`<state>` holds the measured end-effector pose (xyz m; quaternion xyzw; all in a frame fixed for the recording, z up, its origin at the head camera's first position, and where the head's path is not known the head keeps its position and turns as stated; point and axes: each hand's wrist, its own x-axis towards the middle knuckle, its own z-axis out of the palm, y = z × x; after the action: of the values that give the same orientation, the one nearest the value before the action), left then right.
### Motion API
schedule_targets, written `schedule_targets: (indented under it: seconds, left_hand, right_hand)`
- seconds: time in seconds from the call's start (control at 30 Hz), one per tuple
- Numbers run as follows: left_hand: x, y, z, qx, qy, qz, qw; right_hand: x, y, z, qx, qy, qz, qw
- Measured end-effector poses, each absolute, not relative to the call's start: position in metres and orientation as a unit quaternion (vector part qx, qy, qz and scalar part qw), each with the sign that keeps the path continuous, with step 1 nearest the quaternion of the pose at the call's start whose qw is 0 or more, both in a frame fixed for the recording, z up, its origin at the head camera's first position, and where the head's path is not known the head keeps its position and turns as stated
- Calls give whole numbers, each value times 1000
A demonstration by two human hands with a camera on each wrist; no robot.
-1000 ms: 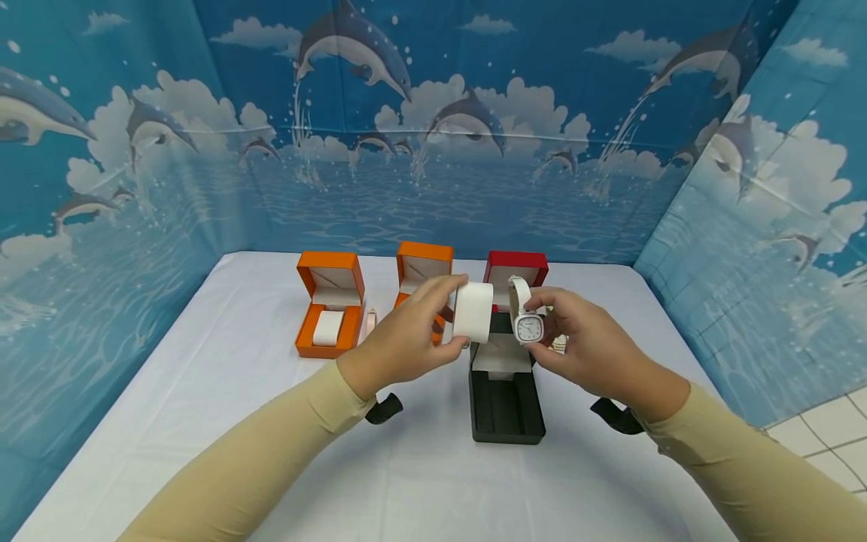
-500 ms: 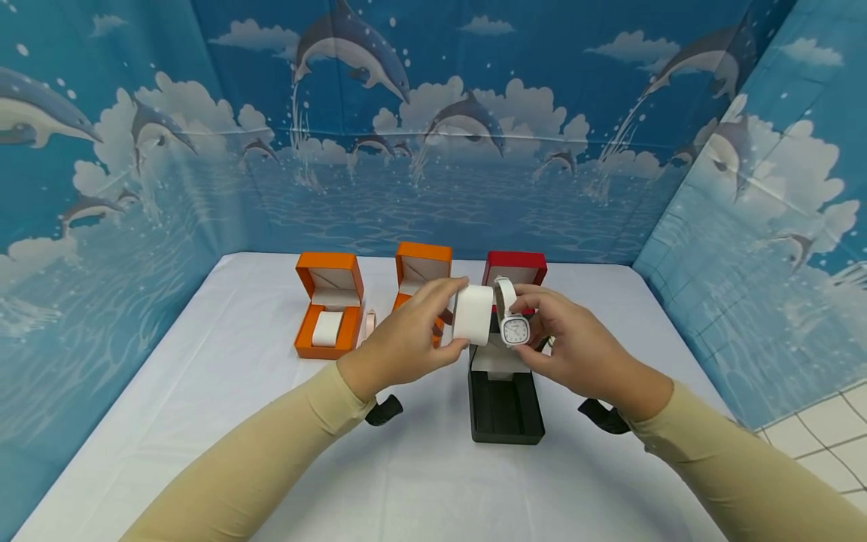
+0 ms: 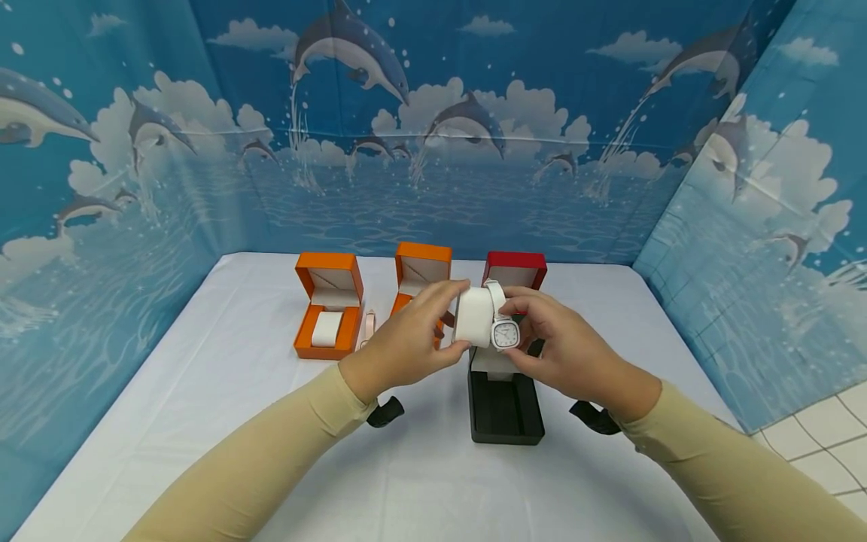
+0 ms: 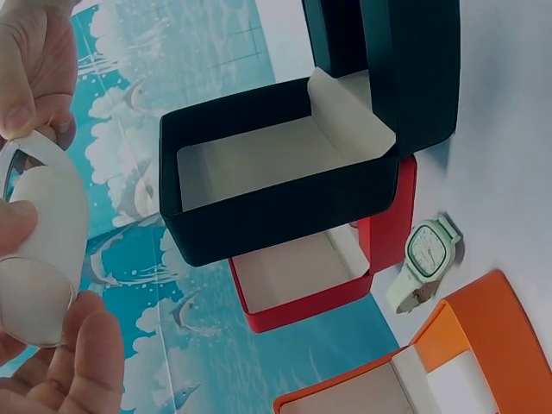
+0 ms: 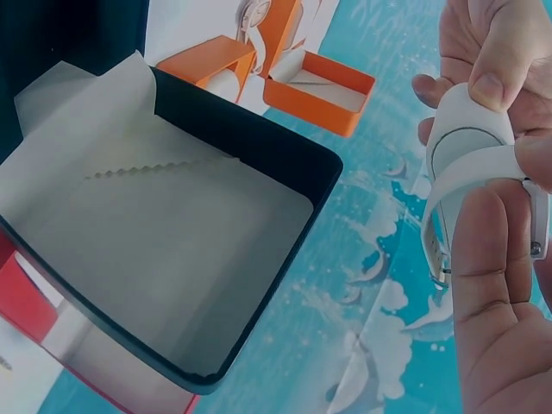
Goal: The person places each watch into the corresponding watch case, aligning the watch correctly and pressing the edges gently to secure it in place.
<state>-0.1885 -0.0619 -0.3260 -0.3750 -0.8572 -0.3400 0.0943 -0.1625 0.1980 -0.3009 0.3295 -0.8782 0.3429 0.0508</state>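
In the head view my left hand (image 3: 406, 331) grips a white watch cushion (image 3: 473, 316) by its left end, thumb below and fingers above. My right hand (image 3: 572, 346) pinches a white wristwatch (image 3: 505, 333) with a square face. Its strap (image 5: 466, 177) forms a closed loop around the cushion's right end, as the right wrist view shows. Below both hands stands an open black watch box (image 3: 504, 410), its lid raised and partly hidden by the hands.
Behind stand an open red box (image 3: 516, 262) and two open orange boxes (image 3: 328, 265), the left one holding a white cushion (image 3: 327, 329). A pink-strapped watch (image 3: 369, 324) lies between the orange boxes. A pale green watch (image 4: 427, 250) lies beside the red box.
My right hand has moved left with the wristwatch, from apart from the cushion to its strap around the cushion's right end. My left hand has stayed nearly still.
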Motion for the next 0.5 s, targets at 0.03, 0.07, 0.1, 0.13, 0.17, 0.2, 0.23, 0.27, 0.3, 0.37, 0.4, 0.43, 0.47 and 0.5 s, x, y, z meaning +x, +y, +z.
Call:
schedule_targets:
  seconds: [0.03, 0.07, 0.1, 0.13, 0.17, 0.2, 0.23, 0.27, 0.3, 0.37, 0.4, 0.43, 0.47, 0.5]
  left_hand:
    - [-188, -61, -326, -375, -857, -340, 95]
    - [-188, -61, -327, -375, -858, -338, 97]
    - [-187, -60, -327, -375, -858, -337, 99]
    - [-187, -60, -327, -375, -858, -336, 101]
    - [-187, -59, -327, -374, -858, -337, 103]
    - [-186, -59, -327, -374, -857, -338, 104]
    - [-186, -59, -328, -373, -857, -340, 104]
    - [-185, -59, -328, -372, -857, -342, 104]
    - [-185, -58, -328, -371, -856, -345, 103]
    - [-184, -58, -329, -369, -855, -352, 101]
    - [-184, -57, -329, -368, -854, -354, 101]
    - [-183, -57, -330, -367, -854, -355, 101]
    - [-183, -57, -330, -367, -853, -356, 102]
    - [-182, -57, -330, -367, -853, -357, 104]
  right_hand:
    - [-162, 198, -301, 327, -880, 341, 49]
    - [-162, 197, -301, 325, -882, 338, 48]
    - [-162, 197, -301, 321, -885, 335, 48]
    - [-162, 197, -300, 319, -887, 332, 47]
    - [-162, 197, -300, 317, -888, 329, 46]
    - [-162, 197, -300, 316, -890, 326, 47]
    - [-162, 197, -300, 317, -890, 325, 48]
    - [-162, 197, -300, 319, -889, 325, 49]
    - [-162, 197, -301, 321, -888, 326, 48]
    - [-162, 197, -302, 326, -885, 330, 48]
    - [-162, 197, -303, 328, -883, 331, 48]
    - [-161, 198, -304, 329, -883, 332, 49]
    - [-161, 198, -305, 331, -882, 331, 50]
    - [-161, 198, -305, 334, -882, 330, 52]
